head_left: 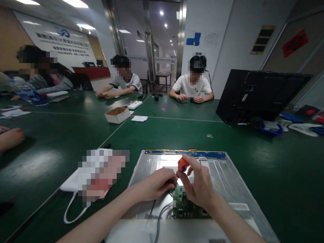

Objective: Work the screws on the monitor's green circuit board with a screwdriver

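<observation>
A screwdriver (182, 164) with an orange and black handle is pinched in my right hand (201, 185), its shaft slanting down to the left. Beside the shaft, my left hand (162, 182) has its fingers curled together; whatever they may grip is hidden. Both hands are over the upper left corner of a green circuit board (183, 206). That board lies on the metal back of a flat display panel (233, 185). Along the panel's far edge runs a narrow blue circuit strip (215, 155). Grey cables (159, 219) trail from the board's left side toward me.
To the left lie a white power bank (69, 182) with a cable and a pink phone (105, 194). Further off stand an open cardboard box (117, 116) and a black monitor (260, 96). Several people sit around the green table (172, 133); another person's hand (12, 138) is at far left.
</observation>
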{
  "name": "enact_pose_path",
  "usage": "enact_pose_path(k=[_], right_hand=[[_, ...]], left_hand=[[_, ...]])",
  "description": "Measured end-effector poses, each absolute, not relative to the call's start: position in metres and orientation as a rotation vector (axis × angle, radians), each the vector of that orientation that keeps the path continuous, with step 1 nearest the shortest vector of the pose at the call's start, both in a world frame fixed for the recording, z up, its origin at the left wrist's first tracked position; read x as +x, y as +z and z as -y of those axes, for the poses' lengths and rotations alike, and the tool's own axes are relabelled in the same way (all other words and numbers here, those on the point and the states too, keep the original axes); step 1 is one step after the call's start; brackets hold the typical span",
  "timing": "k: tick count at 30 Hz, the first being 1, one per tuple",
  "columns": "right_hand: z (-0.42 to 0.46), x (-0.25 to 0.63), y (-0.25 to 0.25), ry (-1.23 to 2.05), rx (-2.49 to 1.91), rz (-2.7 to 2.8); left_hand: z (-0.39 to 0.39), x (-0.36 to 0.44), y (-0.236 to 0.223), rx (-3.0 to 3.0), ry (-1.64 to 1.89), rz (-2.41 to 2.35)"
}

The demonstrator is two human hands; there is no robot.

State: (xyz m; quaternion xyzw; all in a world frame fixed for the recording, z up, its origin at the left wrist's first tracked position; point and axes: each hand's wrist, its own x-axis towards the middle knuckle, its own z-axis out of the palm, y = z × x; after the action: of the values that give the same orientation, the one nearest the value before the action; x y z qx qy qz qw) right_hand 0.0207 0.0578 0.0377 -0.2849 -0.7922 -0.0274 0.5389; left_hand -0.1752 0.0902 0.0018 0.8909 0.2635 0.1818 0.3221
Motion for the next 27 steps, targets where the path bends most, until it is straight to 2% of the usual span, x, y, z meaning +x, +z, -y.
enact_pose_path(k=[27], right_hand=[[-0.0589,0.0194,0.0367,-0.098,-0.72,1.868]], left_hand=[[-0.0948,-0.1733,0.0048,2.375,0.466,-0.605]])
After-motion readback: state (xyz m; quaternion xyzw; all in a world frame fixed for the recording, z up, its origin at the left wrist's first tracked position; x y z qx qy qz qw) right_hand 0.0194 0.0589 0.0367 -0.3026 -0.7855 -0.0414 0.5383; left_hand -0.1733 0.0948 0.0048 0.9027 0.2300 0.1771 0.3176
